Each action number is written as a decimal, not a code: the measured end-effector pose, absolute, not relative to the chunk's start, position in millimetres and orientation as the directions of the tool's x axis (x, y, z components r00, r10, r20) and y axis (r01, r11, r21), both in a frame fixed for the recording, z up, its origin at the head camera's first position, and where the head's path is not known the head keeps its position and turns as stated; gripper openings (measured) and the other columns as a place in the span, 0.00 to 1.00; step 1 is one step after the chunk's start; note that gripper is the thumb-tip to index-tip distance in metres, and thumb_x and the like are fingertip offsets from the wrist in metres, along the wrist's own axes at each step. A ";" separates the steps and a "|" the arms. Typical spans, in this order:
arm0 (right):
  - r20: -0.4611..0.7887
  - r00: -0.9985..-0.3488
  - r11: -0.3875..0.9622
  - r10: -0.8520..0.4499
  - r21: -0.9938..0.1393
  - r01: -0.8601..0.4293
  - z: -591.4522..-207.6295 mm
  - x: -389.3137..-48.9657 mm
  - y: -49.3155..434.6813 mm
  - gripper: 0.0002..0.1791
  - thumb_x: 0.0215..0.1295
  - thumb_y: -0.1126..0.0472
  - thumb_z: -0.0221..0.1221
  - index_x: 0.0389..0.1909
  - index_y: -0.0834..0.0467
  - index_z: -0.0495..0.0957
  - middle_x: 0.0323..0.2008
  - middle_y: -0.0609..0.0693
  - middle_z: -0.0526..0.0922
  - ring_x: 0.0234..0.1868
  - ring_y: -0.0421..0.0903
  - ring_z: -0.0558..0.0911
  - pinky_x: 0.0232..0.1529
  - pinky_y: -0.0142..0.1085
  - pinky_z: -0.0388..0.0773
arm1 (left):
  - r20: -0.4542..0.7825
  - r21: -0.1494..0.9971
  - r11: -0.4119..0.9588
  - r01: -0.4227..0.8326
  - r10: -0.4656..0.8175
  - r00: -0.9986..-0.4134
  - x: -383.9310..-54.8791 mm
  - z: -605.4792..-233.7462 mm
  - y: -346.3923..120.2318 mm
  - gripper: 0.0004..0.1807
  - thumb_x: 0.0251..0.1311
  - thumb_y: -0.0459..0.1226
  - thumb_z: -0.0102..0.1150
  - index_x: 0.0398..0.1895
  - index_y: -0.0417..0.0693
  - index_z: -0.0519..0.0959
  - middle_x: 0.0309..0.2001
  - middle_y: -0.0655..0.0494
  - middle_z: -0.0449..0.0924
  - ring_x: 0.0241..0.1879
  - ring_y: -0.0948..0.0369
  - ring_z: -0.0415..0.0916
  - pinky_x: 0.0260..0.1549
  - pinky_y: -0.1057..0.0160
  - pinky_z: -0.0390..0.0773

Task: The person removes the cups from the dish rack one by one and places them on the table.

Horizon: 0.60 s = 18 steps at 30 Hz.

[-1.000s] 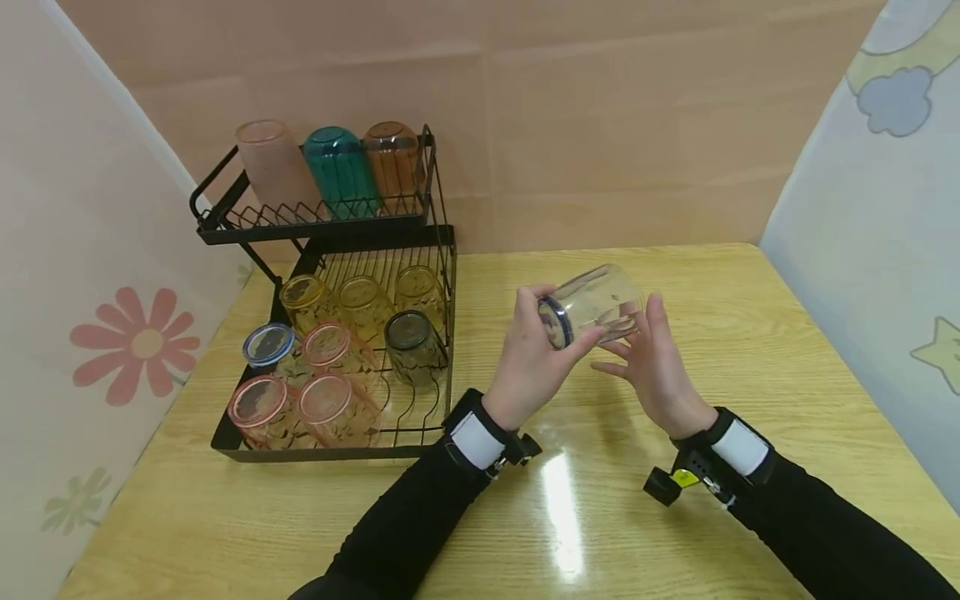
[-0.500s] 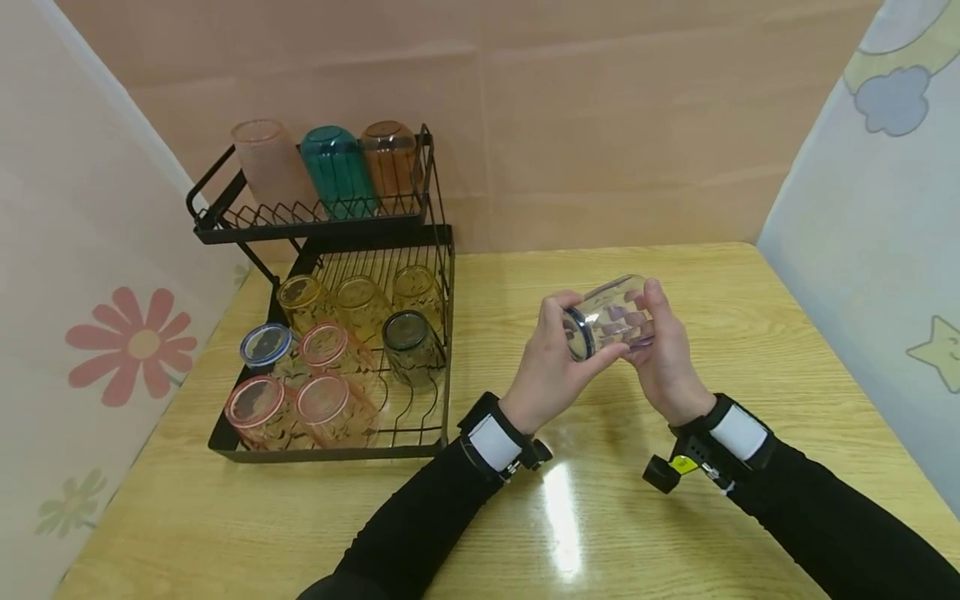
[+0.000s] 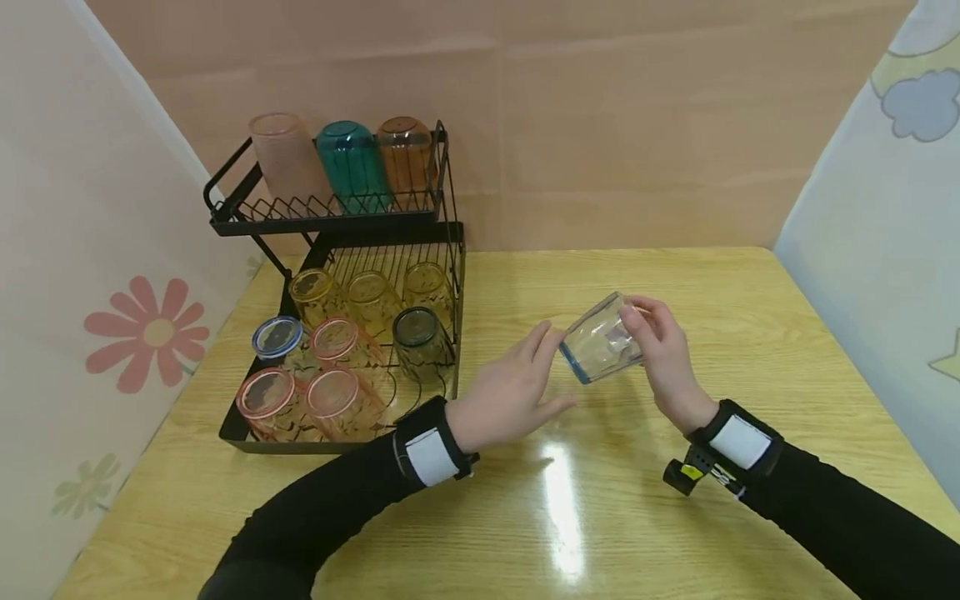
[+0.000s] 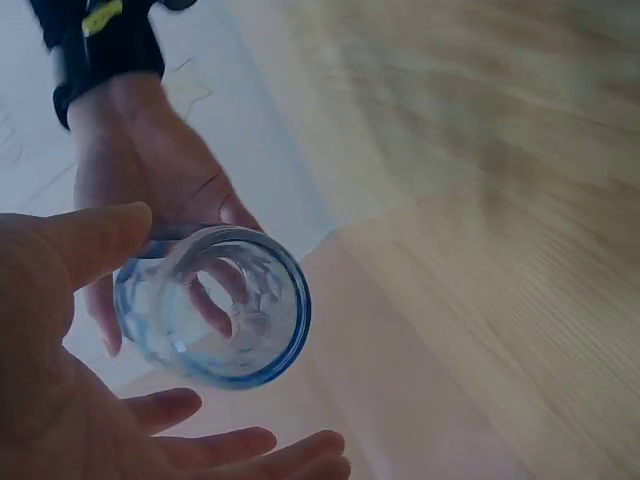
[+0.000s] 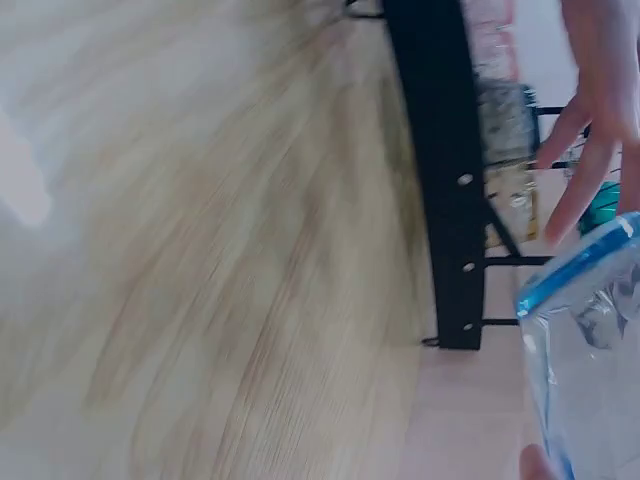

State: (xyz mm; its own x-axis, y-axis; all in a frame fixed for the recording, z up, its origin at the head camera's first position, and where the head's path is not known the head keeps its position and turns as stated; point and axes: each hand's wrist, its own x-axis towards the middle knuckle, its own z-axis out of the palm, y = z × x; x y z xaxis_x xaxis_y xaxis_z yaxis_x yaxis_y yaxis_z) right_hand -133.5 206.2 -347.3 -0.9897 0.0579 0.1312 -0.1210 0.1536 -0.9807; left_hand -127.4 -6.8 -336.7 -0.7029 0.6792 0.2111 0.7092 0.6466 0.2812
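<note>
Two hands (image 3: 506, 396): the right (image 3: 669, 367), with yellow wrist tag (image 3: 692, 472), grips a glass (image 3: 596, 346).

No readable text, no label, no brand, no number, no legible sign in any view

The right wrist view's edge cuts off the glass (image 5: 590, 360).

Your head view is bright and even, w/ a white glare streak (image 3: 562, 512) on the table (image 3: 750, 333). Your L and R wrist pics are dimmer, bluish; table grain is blurred there, but in L pic the glass (image 4: 215, 305) looks clearer.
</note>
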 end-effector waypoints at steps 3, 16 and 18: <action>0.172 -0.985 0.261 0.003 -0.951 -0.165 -351.0 -138.3 208.9 0.27 0.68 0.51 0.46 0.61 0.62 0.56 0.56 0.58 0.64 0.52 0.49 0.68 0.44 0.34 0.70 | 0.174 0.114 0.677 0.727 0.707 -0.686 -122.7 -335.8 -23.7 0.43 0.58 0.62 0.42 0.68 0.44 0.49 0.66 0.38 0.53 0.60 0.48 0.61 0.46 0.59 0.71; 0.221 -0.954 0.615 -0.204 -0.729 -0.300 -356.7 -173.9 196.0 0.40 0.58 0.41 0.55 0.64 0.56 0.53 0.58 0.54 0.62 0.51 0.53 0.67 0.42 0.46 0.70 | 0.199 -0.083 0.721 0.688 0.688 -0.697 -129.8 -324.9 -85.6 0.46 0.53 0.69 0.40 0.66 0.47 0.57 0.62 0.43 0.60 0.61 0.46 0.59 0.53 0.47 0.63; 0.230 -0.948 0.670 -0.221 -0.671 -0.319 -357.2 -182.8 190.4 0.42 0.56 0.38 0.55 0.64 0.56 0.53 0.58 0.54 0.62 0.51 0.53 0.68 0.41 0.45 0.70 | 0.211 -0.085 0.734 0.674 0.674 -0.708 -132.1 -322.3 -92.8 0.47 0.51 0.69 0.42 0.66 0.47 0.57 0.63 0.43 0.60 0.61 0.46 0.58 0.53 0.45 0.62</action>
State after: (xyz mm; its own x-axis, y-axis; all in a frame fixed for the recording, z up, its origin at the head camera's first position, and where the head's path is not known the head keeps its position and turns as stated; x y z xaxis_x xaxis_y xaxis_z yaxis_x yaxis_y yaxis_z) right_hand -182.8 190.4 -357.2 -0.9477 -0.2207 0.2305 -0.3190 0.6697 -0.6706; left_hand -132.1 -92.8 -322.3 -0.7076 0.6744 0.2108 0.6740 0.7338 -0.0852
